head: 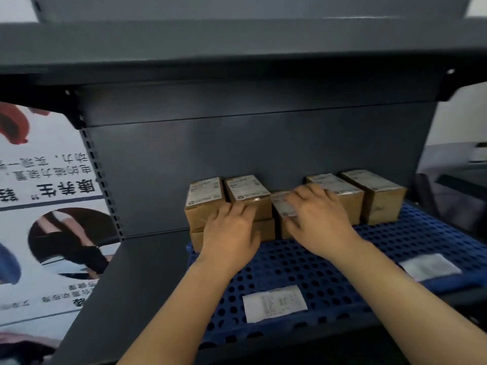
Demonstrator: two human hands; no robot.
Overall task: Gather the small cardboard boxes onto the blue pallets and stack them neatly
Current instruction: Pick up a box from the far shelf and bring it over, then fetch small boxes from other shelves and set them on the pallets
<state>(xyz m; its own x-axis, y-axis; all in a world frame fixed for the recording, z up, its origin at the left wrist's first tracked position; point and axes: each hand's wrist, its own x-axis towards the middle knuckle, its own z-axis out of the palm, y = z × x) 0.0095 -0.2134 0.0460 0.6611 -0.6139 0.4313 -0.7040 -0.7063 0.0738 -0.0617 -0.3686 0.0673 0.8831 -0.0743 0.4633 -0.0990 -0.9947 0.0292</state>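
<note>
blue pallet [329, 262]: perforated, lying on the dark grey shelf [126, 280].
cardboard boxes: along the pallet's rear edge, against the shelf's back panel. two-high stack [204, 206] at the pallet's rear left corner, second stack [247, 192] touching its right side; middle box [283, 206] at the pallet's rear centre; two more boxes [342, 191] [376, 191] toward the pallet's rear right.
left hand [229, 233]: fingers straight, resting against the front of the second stack.
right hand [316, 217]: fingers curled over the middle box, gripping it.
paper labels [274, 302] [429, 266]: flat on the pallet's front area.
poster [47, 206]: left of the pallet, beyond the shelf upright.
</note>
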